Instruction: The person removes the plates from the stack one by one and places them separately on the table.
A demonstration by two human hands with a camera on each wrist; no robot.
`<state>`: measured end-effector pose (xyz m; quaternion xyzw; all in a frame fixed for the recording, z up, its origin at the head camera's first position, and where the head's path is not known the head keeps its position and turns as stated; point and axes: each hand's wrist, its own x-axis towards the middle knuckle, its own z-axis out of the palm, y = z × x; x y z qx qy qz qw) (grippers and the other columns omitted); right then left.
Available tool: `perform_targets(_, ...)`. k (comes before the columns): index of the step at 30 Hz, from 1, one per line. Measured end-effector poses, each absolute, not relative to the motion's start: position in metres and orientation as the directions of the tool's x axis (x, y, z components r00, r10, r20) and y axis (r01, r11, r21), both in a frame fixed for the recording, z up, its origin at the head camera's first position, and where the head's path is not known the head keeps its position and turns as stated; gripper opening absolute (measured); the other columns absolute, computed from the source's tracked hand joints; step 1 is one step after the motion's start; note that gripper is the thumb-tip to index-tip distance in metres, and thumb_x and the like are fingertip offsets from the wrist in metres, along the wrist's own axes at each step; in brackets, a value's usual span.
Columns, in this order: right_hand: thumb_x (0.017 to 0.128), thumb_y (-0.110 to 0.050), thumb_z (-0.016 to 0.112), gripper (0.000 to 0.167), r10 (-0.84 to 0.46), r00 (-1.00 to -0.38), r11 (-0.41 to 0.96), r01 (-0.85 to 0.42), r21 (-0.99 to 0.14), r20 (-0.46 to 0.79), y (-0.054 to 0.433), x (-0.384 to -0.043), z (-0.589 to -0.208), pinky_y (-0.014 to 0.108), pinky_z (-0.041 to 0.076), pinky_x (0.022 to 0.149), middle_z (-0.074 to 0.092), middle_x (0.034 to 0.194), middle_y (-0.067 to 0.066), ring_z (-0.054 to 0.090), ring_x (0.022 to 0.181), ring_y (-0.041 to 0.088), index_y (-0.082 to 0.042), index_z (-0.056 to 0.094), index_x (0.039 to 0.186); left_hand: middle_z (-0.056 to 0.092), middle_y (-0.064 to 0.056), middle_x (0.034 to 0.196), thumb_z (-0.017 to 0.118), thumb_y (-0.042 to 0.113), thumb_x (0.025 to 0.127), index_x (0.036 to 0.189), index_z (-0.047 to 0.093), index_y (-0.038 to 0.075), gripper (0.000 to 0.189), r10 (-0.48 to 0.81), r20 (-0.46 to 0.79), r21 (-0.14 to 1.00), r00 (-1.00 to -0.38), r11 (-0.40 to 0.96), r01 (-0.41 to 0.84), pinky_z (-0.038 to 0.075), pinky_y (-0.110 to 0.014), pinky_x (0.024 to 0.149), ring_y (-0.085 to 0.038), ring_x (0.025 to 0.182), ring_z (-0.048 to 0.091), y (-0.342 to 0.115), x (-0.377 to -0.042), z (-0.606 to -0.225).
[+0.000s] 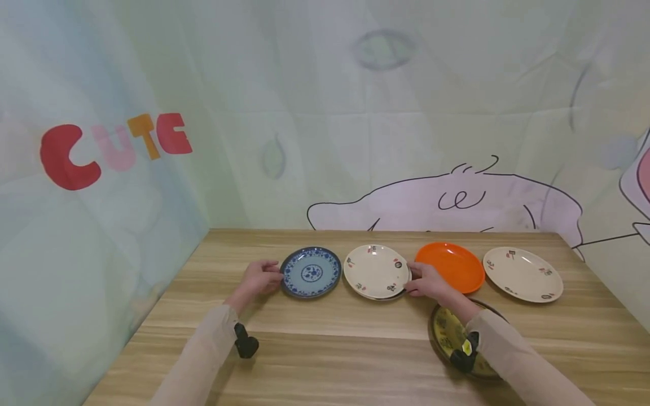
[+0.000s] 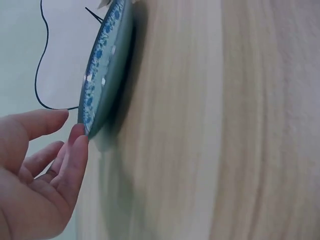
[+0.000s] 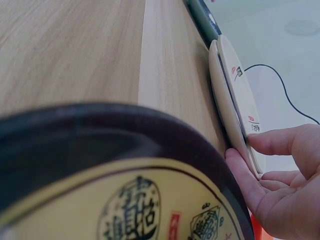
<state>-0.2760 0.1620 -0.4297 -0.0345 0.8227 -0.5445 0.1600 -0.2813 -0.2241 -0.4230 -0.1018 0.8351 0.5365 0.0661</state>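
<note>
My left hand (image 1: pixel 260 277) is at the left side of a blue-and-white patterned plate (image 1: pixel 311 273), fingertips right at its rim. In the left wrist view the fingers are loosely bent, some pointing past the plate's edge. Two stacked white plates (image 1: pixel 376 270) with small printed motifs lie to the right of it. The right hand (image 1: pixel 429 280) pinches their right edge. The right wrist view shows one fingertip low against the lower plate (image 3: pixel 225 95) and another at the rim of the upper plate (image 3: pixel 240 75).
An orange plate (image 1: pixel 452 268) lies just behind the right hand, with a white oval plate (image 1: pixel 523 274) at the far right. Under the right forearm is a dark-rimmed yellow plate (image 1: pixel 440 327) with printed characters. Cloth walls (image 1: pixel 284 141) border the wooden table (image 1: pixel 325 361).
</note>
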Motion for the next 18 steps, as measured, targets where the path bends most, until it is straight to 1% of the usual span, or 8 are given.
perform_targets(4,0.081,0.002,0.06,0.068,-0.231,-0.946,0.408,0.117,-0.906,-0.226,0.162,-0.276,-0.431,0.032,0.055,0.073,0.035,0.136,0.03,0.059,0.09,0.02,0.011,0.024,0.138,0.051,-0.024,0.119,0.057,0.001,0.085,0.129,0.042,-0.006,0.047,-0.055,-0.19,0.895,-0.98,0.4,-0.196,0.054,-0.033,0.078,-0.026,0.096,0.058,-0.214,-0.281,-0.417)
perform_targets(10,0.081,0.002,0.06,0.068,-0.232,-0.947,0.399,0.116,-0.909,-0.222,0.165,-0.278,-0.436,0.031,0.055,0.073,0.035,0.136,0.03,0.06,0.091,0.02,0.011,0.023,0.138,0.056,-0.023,0.114,0.056,0.0,0.087,0.126,0.046,-0.006,0.04,0.031,-0.146,0.905,-0.989,0.409,-0.121,0.055,-0.035,0.076,-0.028,0.095,0.061,-0.185,-0.276,-0.417)
perform_targets(16,0.082,0.001,0.06,0.068,-0.229,-0.944,0.411,0.127,-0.903,-0.237,0.164,-0.279,-0.433,0.03,0.055,0.074,0.035,0.137,0.029,0.059,0.089,0.018,0.009,0.023,0.139,0.059,-0.019,0.111,0.058,0.004,0.086,0.125,0.048,-0.003,0.041,0.053,-0.148,0.911,-0.988,0.396,-0.115,0.056,-0.033,0.073,-0.026,0.091,0.063,-0.159,-0.276,-0.415)
perform_targets(18,0.082,0.001,0.06,0.068,-0.227,-0.945,0.41,0.129,-0.903,-0.238,0.163,-0.279,-0.432,0.03,0.055,0.073,0.035,0.136,0.029,0.059,0.088,0.018,0.009,0.023,0.139,0.059,-0.019,0.111,0.059,0.003,0.084,0.125,0.048,-0.003,0.042,0.055,-0.138,0.912,-0.989,0.397,-0.105,0.056,-0.032,0.072,-0.026,0.091,0.063,-0.153,-0.278,-0.414)
